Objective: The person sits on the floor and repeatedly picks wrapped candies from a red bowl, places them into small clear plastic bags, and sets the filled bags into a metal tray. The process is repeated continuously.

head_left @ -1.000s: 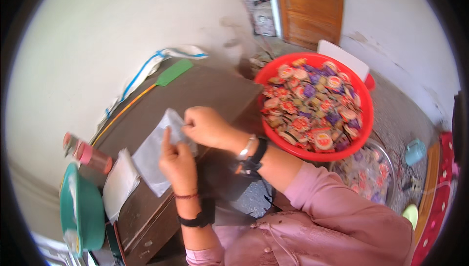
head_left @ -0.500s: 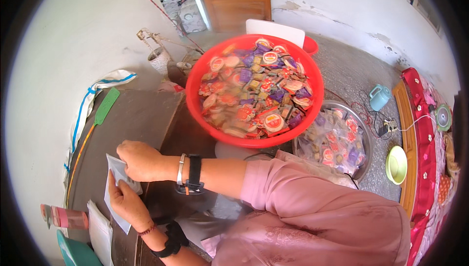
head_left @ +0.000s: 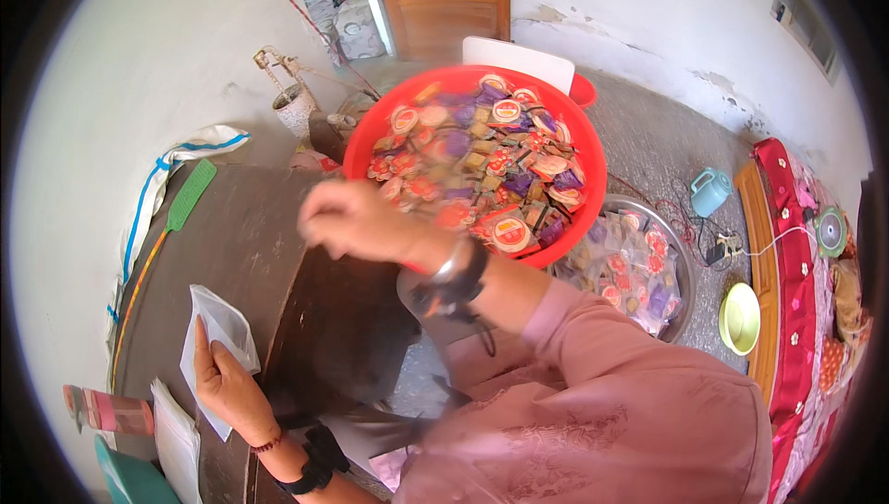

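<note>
Going left to right: a clear plastic bottle with a pink band sits at the near left, then a flat stack of thin white sheets; the left hand has a translucent white plastic bag pinched lightly above the near left of the dark brown table, index finger straight along it; can't swear the mouth is open, tbh.

The right hand hangs around the table's far right corner, well apart from the bag; fingers look curled in, but it's too blurry to tell how tightly or whether they hold anything; behind it is the big round red plastic basin, heaped with small red, purple and tan wrapped packets; right of that, a round shiny metal basin has filled clear bags.

My read: it's a bag-filling step, mid-trip between bag and basin; if the right hand is empty, the next move calls for a fingertip pick from the heap; if loaded, a wide, steady bag mouth.
</note>
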### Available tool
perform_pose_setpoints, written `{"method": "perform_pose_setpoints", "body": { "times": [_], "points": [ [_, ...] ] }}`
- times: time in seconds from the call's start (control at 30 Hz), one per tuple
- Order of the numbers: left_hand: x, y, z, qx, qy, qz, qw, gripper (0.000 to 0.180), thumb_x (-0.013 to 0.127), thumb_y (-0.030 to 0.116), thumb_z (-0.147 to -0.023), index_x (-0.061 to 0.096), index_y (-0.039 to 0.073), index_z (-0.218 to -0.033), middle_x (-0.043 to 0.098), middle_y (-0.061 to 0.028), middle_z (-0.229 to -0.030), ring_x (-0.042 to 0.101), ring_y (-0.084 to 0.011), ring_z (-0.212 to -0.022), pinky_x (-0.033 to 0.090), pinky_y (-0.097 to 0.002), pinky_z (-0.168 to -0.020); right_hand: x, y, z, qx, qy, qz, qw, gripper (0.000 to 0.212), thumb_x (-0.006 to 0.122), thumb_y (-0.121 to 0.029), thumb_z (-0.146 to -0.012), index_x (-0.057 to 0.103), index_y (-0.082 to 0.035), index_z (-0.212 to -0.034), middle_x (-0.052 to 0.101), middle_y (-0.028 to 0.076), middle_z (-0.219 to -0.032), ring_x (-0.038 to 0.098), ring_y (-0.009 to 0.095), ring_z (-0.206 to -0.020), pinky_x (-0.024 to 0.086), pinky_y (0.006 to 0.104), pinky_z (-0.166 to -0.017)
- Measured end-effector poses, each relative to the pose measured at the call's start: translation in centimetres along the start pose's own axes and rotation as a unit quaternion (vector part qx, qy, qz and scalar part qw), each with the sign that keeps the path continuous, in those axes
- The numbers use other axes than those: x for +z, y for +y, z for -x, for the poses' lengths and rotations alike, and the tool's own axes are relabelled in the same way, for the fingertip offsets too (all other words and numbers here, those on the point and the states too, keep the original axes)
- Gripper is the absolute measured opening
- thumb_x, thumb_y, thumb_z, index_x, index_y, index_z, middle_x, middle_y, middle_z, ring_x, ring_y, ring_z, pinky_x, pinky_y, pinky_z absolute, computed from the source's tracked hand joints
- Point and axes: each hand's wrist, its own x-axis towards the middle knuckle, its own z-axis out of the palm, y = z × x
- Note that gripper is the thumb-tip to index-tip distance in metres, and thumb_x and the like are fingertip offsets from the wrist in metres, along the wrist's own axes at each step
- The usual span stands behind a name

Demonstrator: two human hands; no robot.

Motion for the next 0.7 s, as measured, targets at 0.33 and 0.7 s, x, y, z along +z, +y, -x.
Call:
{"method": "perform_pose_setpoints", "body": {
  "times": [0.33,0.7],
  "points": [
    [0.7,0.8,0.2,-0.023,-0.017,0.027,0.999,0.036,0.055,0.003,-0.102,0.069,0.006,-0.135,0.048,0.0065,-0.074,0.035,-0.0038,-0.065,0.033,-0.0227,-0.057,-21.9,20.1,7.2,0.161,-0.07,0.54,0.824,0.055,0.067,-0.015,-0.081,0.063,-0.007,-0.135,0.066,0.024,-0.125,0.064,0.037,-0.113,0.052,0.0469,-0.09],
    [0.7,0.9,0.3,-0.02,-0.01,0.032,0.999,0.037,0.057,0.003,-0.1,0.069,0.007,-0.135,0.048,0.0055,-0.073,0.037,-0.0042,-0.066,0.036,-0.0231,-0.058,-14.6,9.9,7.4,0.352,-0.148,0.627,0.679,0.094,0.075,-0.032,-0.084,0.025,-0.034,-0.163,0.051,0.017,-0.15,0.055,0.04,-0.134,0.049,0.0576,-0.101]
  ]
}}
